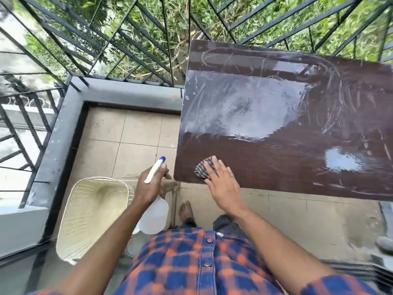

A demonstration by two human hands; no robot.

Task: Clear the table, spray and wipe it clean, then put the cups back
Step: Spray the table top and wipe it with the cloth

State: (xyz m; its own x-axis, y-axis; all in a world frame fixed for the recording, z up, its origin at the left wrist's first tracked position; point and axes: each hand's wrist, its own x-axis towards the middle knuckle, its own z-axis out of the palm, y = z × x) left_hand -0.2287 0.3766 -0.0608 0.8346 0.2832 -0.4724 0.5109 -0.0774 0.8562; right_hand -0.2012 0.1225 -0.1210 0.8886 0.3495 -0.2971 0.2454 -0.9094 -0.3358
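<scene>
The dark brown table (276, 158) stands at the right, its top wet and streaked with smears. My right hand (221, 182) lies flat with straight fingers on a checked cloth (203, 168) at the table's near left corner. My left hand (148, 184) grips a white spray bottle (154, 211) with a blue nozzle, held off the table's left edge above the floor. No cups show on the table.
A cream perforated basket (74, 222) stands on the tiled floor at the lower left, beside the grey balcony curb (55, 158). Black metal railings (85, 50) fence the far and left sides. My bare foot (186, 210) is just under the table's near edge.
</scene>
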